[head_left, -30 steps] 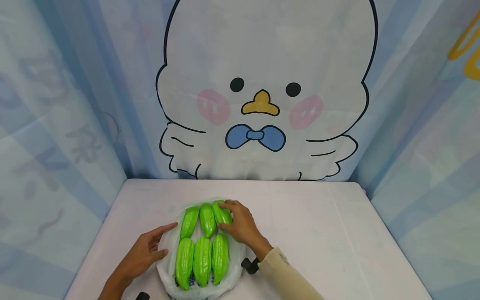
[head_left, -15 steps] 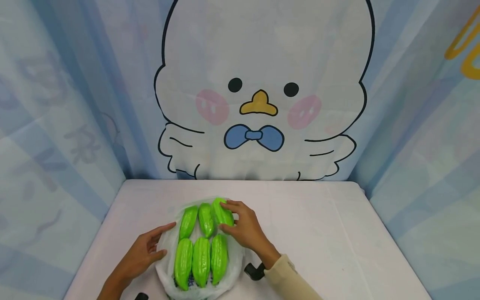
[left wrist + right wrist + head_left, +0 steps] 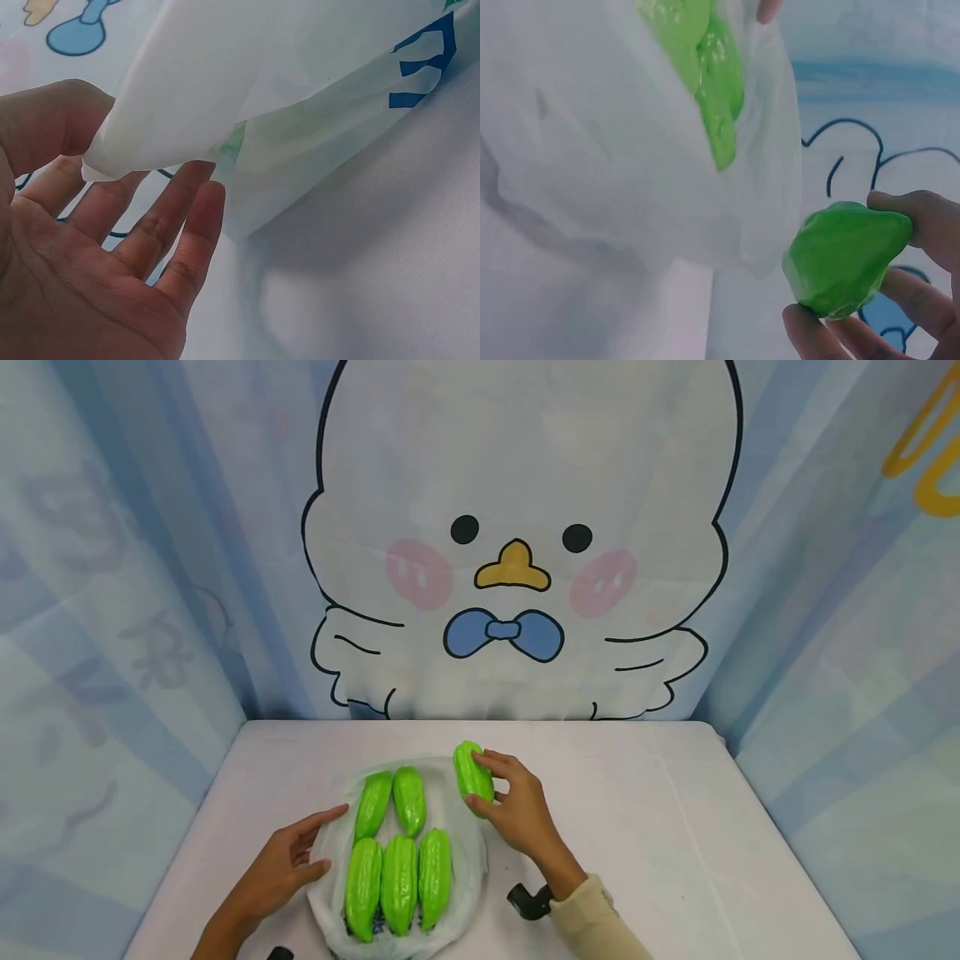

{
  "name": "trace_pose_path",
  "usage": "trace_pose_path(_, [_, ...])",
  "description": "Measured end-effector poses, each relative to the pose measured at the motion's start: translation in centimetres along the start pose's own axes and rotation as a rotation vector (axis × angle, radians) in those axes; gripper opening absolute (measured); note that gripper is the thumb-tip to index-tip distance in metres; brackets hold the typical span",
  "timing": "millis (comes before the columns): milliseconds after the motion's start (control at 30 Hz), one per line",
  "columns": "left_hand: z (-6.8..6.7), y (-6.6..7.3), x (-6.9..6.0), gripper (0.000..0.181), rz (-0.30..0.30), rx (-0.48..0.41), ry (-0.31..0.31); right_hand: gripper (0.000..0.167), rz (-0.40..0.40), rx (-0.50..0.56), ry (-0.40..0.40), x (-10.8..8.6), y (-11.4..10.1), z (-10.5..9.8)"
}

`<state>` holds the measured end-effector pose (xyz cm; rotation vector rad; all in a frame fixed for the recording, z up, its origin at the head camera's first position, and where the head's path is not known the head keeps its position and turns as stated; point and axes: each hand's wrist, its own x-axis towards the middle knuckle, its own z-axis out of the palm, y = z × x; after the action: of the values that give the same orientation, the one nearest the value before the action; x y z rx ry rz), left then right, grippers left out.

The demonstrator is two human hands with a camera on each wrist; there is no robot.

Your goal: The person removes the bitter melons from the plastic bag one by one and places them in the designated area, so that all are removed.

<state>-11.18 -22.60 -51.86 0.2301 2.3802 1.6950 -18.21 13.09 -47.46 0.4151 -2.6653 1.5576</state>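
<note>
A white plastic bag [image 3: 467,881] with blue print lies opened out on the table. Several glossy green, ridged, fruit-like pieces [image 3: 400,885] rest in it in two rows. My right hand [image 3: 522,802] grips one such green piece [image 3: 468,770] between thumb and fingers, above the bag's far right rim. In the right wrist view, that piece [image 3: 844,259] shows its pointed end. At the bag's left rim, my left hand [image 3: 273,868] touches the plastic with thumb and index finger spread apart. The left wrist view shows the bag's edge [image 3: 172,112] hiding some of its fingertips.
The table [image 3: 675,835] has a pale cloth. Behind it hangs a curtain [image 3: 517,468] with a cartoon bird, and printed curtains stand at both sides. A black wrist-worn device [image 3: 529,902] sits at the right wrist.
My right hand has lifted one green piece out of the back row and moved it up and to the right, off the other pieces. My left hand stays at the bag's rim.
</note>
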Motion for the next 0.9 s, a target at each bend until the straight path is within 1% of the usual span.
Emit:
trace_pose_path(200, [-0.1,0.0,0.0,0.069,-0.006,-0.009,-0.002,0.065,0.065,-0.004,0.090,0.4,1.8,-0.9])
trace_pose_path(433, [-0.2,0.0,0.0,0.069,-0.006,-0.007,-0.004,0.064,0.132,-0.045,0.146,0.4,4.1,-0.8])
trace_pose_path(633, [-0.2,0.1,0.1,0.069,-0.011,-0.014,-0.011,0.063,0.153,-0.090,0.160,0.3,5.6,-0.2])
trace_pose_path(767, [-0.1,0.1,0.2,0.069,-0.019,-0.018,-0.016,0.063,0.176,-0.118,0.162,0.4,6.3,0.1])
trace_pose_path(900, [-0.1,0.1,0.1,0.069,-0.026,-0.024,-0.014,0.064,0.181,-0.144,0.160,0.5,6.8,0.3])
